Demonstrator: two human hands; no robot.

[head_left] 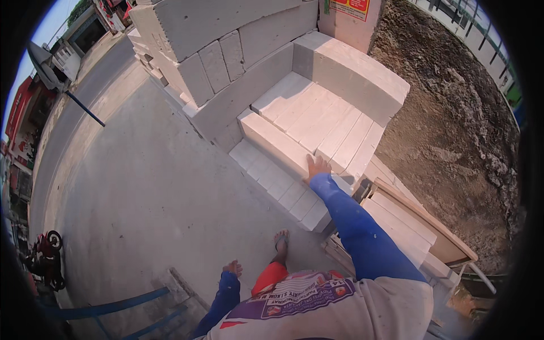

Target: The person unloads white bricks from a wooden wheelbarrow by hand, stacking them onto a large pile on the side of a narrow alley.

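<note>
My right hand (318, 166), at the end of a blue sleeve, rests with spread fingers on the near end of a long pale concrete block (275, 140). That block lies along the front of a stack of similar blocks (320, 116), one step above a lower row of blocks (283, 184). Behind my right forearm part of the stack is hidden. My left hand (233, 268) hangs low beside my body over the concrete ground, holding nothing I can see, its fingers slightly apart.
A taller block wall (232, 34) rises behind the stack, with a thick block (354, 71) at its right. More blocks lie beside a wooden-edged frame (422, 221) at lower right. A soil mound (447, 113), blue metal bars (113, 303) and a parked motorbike (46, 260) surround the area.
</note>
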